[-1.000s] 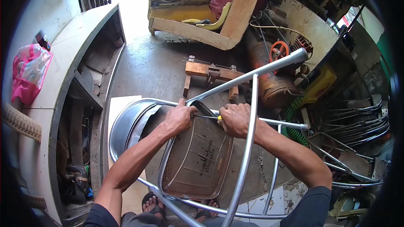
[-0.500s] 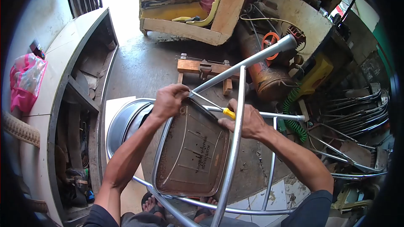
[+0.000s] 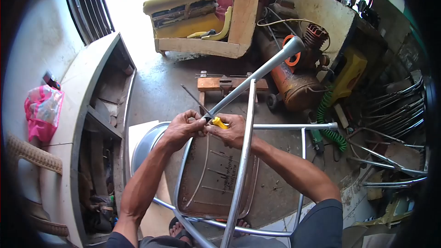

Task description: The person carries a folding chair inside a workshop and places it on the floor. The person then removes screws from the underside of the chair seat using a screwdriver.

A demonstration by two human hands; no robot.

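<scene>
A tubular metal chair frame (image 3: 240, 170) stands upturned in front of me, with a brown seat panel (image 3: 216, 179) bearing black handwriting on its underside. My right hand (image 3: 232, 131) is closed around a screwdriver by its yellow handle (image 3: 220, 123); the thin shaft points up and to the left, away from the seat. At the seat's far left corner, beside a grey leg tube, my left hand (image 3: 181, 131) has its fingers pinched together. What those fingertips hold is hidden. Both hands nearly touch at this corner.
A round metal-rimmed piece (image 3: 149, 144) lies left of the chair. Beyond stand a wooden clamp stand (image 3: 209, 84), a stripped armchair (image 3: 197, 46) and a rusty air compressor (image 3: 296, 87). A cabinet (image 3: 76, 110) runs along the left; chair frames (image 3: 390, 110) are stacked right.
My right hand has moved left to the seat corner, and the screwdriver's shaft now points up past it. My left fingers remain at that corner. The camera view has shifted.
</scene>
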